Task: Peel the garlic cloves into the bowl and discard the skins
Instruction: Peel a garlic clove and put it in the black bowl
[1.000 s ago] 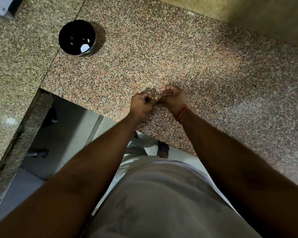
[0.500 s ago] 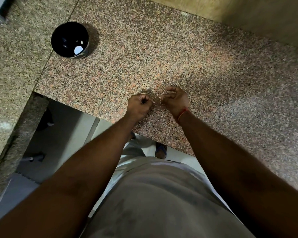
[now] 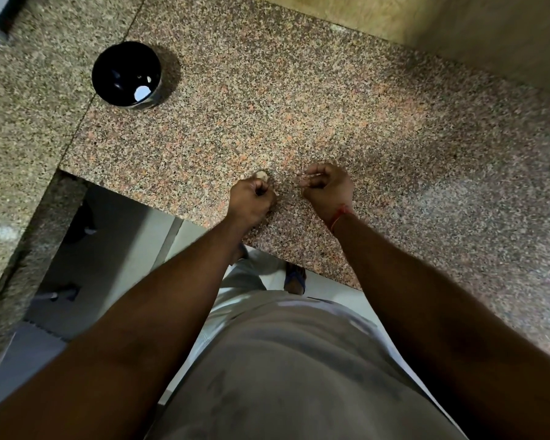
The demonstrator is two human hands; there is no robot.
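My left hand [image 3: 252, 198] is curled into a fist near the counter's front edge and pinches a pale garlic clove [image 3: 261, 175] that shows at its fingertips. My right hand [image 3: 328, 185] is a short way to the right, fingers curled, pinching a thin bit of garlic skin [image 3: 303, 183]. The two hands are apart. A black bowl [image 3: 104, 84] stands at the far left of the counter, with a white peeled clove [image 3: 142, 92] and a smaller pale piece inside.
The speckled granite counter [image 3: 299, 106] runs to a wall at the back right. A second slab joins it on the left. Below the front edge lie the floor and my foot [image 3: 294, 277]. A white object sits at the top left corner.
My hands were together working on the clove; they have pulled apart, the left keeping the clove, the right drawing away to the right with the skin.
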